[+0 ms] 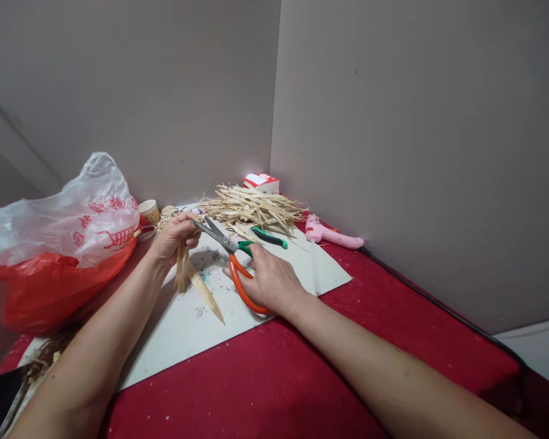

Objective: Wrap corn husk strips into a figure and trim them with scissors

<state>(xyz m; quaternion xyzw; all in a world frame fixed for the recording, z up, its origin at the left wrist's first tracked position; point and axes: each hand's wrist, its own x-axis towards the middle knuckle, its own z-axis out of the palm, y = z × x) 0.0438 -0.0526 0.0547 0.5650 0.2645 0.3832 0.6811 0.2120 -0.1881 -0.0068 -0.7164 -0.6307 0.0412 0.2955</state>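
My left hand (177,236) is closed on a small bundle of pale dried leaf strips (182,268) that hangs below the fingers. In my right hand (272,277) are scissors (243,291) with orange handles, their blades parted and pointing at the left fingertips. Whether the blades touch a strip I cannot tell. Beneath the hands, a loose pointed strip (207,296) lies on a white board (174,344). Behind the scissors rests a green-and-black handled tool (269,238), its head partly hidden by straw.
A heap of dried strips (256,207) lies at the back beside a red-and-white box (261,183). A pink glue gun (332,233) with a black cord (439,299) is at right. Plastic bags (68,244) and a paper cup (149,211) stand at left on the red cloth (238,390).
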